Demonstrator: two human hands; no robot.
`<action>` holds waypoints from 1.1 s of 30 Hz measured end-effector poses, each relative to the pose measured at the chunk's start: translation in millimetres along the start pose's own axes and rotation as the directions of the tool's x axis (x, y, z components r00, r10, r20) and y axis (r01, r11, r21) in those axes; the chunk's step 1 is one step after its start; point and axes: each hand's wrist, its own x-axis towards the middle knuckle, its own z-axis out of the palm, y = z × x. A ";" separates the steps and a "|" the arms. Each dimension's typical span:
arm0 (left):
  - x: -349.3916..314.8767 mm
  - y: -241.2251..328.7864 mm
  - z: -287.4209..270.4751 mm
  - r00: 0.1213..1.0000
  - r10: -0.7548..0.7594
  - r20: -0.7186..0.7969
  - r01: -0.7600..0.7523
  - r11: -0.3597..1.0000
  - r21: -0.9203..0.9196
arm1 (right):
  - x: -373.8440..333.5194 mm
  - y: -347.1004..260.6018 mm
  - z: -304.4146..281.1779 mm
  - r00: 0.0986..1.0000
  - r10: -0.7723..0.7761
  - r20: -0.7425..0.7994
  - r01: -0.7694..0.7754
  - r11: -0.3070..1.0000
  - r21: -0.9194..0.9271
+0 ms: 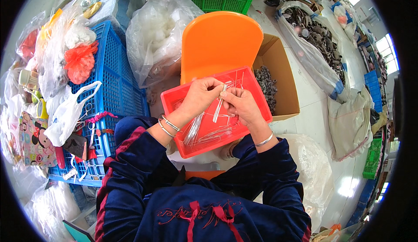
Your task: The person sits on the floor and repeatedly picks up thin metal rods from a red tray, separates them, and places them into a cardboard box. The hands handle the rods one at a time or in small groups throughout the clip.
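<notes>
Above a red plastic tray (172, 97), my left hand (201, 97) and my right hand (242, 104) meet with their fingertips close together. Between them hangs a small bundle of thin white strips (218, 110), slanting down toward the tray. My left thumb and fingers pinch at its upper end, and my right thumb and fingertips close on it just beside them. More loose thin strips (213, 134) lie in the tray, some heaped at its near left side, others scattered. The tray rests in front of my lap, against an orange chair (221, 42).
Left stands a blue plastic crate (124, 78) with bags, scissors (88, 108) and a phone (76, 145) on it. A clear bag of white stuffing (152, 35) sits behind. A cardboard box (285, 83) with grey fluffy pieces stands right of the chair, and a sack (311, 46) lies farther right.
</notes>
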 end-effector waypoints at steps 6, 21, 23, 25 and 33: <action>-6.9 6.4 -0.8 0.977 -0.157 0.147 0.146 0.986 0.080 | -1.9 -5.4 -7.6 0.986 -0.144 -0.084 0.149 0.987 0.061; -14.1 18.4 -5.0 0.853 -0.415 0.317 0.488 0.849 -0.200 | 7.6 6.1 -4.2 0.950 -0.276 -0.143 0.267 0.960 -0.082; -15.8 18.3 -6.5 0.844 -0.431 0.320 0.502 0.844 -0.188 | 8.1 9.0 -3.8 0.942 -0.306 -0.134 0.289 0.948 -0.132; -15.4 15.8 -8.2 0.835 -0.433 0.339 0.505 0.848 -0.162 | 7.2 8.7 -0.8 0.937 -0.326 -0.126 0.305 0.939 -0.162; -15.3 25.9 -7.1 0.870 -0.321 0.376 0.377 0.922 -0.086 | 2.4 -3.9 -23.2 0.909 -0.354 -0.219 0.315 0.929 -0.193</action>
